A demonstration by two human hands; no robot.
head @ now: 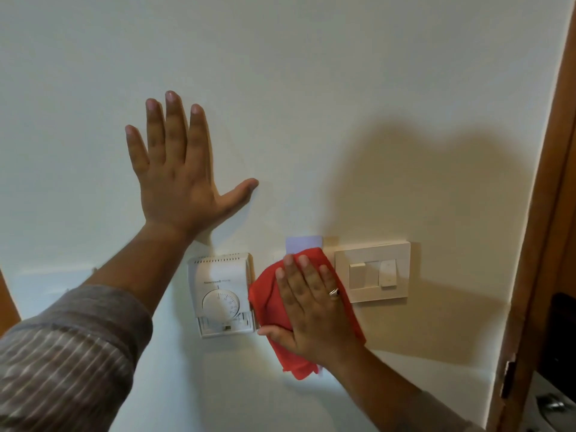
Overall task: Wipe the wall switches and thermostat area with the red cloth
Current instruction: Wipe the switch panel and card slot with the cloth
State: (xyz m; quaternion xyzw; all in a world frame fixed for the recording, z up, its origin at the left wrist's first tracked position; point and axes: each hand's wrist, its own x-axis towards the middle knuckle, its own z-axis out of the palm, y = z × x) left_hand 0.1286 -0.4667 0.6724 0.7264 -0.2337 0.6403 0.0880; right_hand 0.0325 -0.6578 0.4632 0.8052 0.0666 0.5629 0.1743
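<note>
My right hand [308, 304] presses the red cloth [268, 297] flat against the wall, between the white dial thermostat [219, 291] on its left and the cream switch plate [372, 271] with two rockers on its right. The cloth and hand cover a pale plate [304, 243], of which only the top edge shows. My left hand [177, 179] rests flat on the bare wall above the thermostat, fingers spread, holding nothing.
A wooden door frame [548, 198] runs down the right edge, with chipped wall plaster [506, 378] beside it and a metal door handle [551, 403] low at the right. White wall [311, 88] fills the area above.
</note>
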